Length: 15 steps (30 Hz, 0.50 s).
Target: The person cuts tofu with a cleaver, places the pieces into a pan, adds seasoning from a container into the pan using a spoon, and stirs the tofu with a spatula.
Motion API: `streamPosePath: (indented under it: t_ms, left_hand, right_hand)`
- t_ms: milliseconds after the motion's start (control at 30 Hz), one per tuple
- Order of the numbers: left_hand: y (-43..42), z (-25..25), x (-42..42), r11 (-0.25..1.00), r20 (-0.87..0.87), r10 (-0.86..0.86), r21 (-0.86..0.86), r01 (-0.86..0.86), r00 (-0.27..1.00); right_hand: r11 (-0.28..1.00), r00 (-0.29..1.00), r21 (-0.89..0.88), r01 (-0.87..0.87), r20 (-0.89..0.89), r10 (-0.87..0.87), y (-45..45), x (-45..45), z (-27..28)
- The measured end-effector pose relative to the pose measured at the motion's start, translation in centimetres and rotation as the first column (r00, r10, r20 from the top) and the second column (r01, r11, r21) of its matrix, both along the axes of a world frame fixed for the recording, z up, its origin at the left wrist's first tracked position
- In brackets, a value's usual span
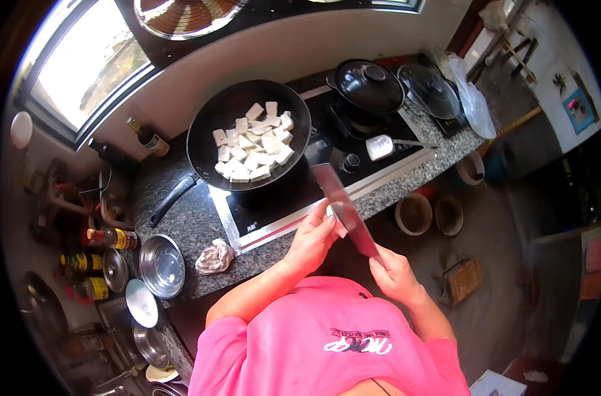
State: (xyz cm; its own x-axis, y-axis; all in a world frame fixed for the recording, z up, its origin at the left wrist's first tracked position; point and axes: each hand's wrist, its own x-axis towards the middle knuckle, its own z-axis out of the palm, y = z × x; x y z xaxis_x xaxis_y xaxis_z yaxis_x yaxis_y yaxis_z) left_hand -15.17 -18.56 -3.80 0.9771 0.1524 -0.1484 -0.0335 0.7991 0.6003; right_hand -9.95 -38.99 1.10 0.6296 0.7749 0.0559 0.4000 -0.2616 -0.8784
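Observation:
My right hand [397, 274] is closed around the handle end of a cleaver [351, 221], whose broad blade slants up and to the left in front of the stove. Fingers of my left hand [309, 237] are wrapped round a white tofu piece [340, 230], partly hidden by the fingers and the blade. Blade and tofu look to be in contact. Just beyond my hands, a black frying pan [201, 158] sits on the left burner with many white tofu pieces [255, 146] heaped in it.
A lidded black pot [366, 86] stands on the right burner, near a spatula [380, 148]. Left on the counter are a crumpled cloth [215, 257], a steel bowl [162, 265] and sauce bottles [115, 238]. A glass lid [432, 89] lies at the far right. Buckets [414, 214] stand below.

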Motion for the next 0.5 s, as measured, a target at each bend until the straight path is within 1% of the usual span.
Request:
streamPosePath:
  t_ms: [33, 67, 100, 133, 167, 200, 300, 333, 400, 433, 500]
  left_hand:
    - [0.5, -0.6, -0.2, 0.995, 0.009, -0.055, -0.088, 0.055, 0.998]
    - [0.5, -1.0, -0.4, 0.986, 0.045, -0.052, -0.156, 0.058, 0.998]
    - [0.9, -0.6, -0.6, 0.963, 0.040, -0.118, -0.240, 0.124, 0.992]
    - [1.0, -0.5, -0.8, 0.941, 0.049, -0.171, -0.288, 0.178, 0.984]
    - [0.9, -0.4, -1.0, 0.913, 0.062, -0.224, -0.335, 0.232, 0.973]
    - [0.7, -0.6, -1.3, 0.914, 0.042, -0.248, -0.320, 0.248, 0.968]
    - [0.8, -0.8, -2.0, 0.946, -0.070, -0.250, -0.231, 0.228, 0.966]
    - [1.2, -1.1, -2.2, 0.948, -0.110, -0.281, -0.189, 0.257, 0.953]
    - [2.4, -1.4, -2.5, 0.940, -0.197, -0.339, -0.107, 0.324, 0.920]
    - [3.0, -1.0, -2.7, 0.936, -0.191, -0.351, -0.109, 0.336, 0.917]
    - [4.6, 0.4, -3.2, 0.925, -0.179, -0.379, -0.109, 0.364, 0.908]
  right_hand:
    - [0.999, 0.950, -0.037, 0.017, -0.311, -0.027, -0.7, 0.1, 0.0]
    - [0.999, 0.881, -0.039, 0.036, -0.470, -0.050, -1.0, 0.2, 0.5]
    - [0.997, 0.786, -0.049, 0.053, -0.614, -0.072, -1.2, 0.4, 0.9]
    - [0.998, 0.730, -0.028, 0.063, -0.680, -0.065, -1.5, 0.6, 0.6]
    - [0.997, 0.669, -0.011, 0.075, -0.741, -0.059, -1.8, 0.7, 0.1]
    - [0.996, 0.603, 0.003, 0.091, -0.796, -0.052, -2.0, 0.8, -0.2]
    - [0.987, 0.425, 0.019, 0.159, -0.904, -0.051, -1.9, 0.8, 0.0]
    - [0.983, 0.384, 0.029, 0.181, -0.922, -0.044, -1.9, 0.7, -0.3]
    - [0.972, 0.347, 0.086, 0.217, -0.938, 0.005, -1.5, 0.6, -0.3]
    - [0.964, 0.328, 0.115, 0.239, -0.944, 0.031, -1.4, 0.6, -0.4]
    - [0.945, 0.330, 0.169, 0.280, -0.941, 0.071, -1.3, 0.7, -0.6]
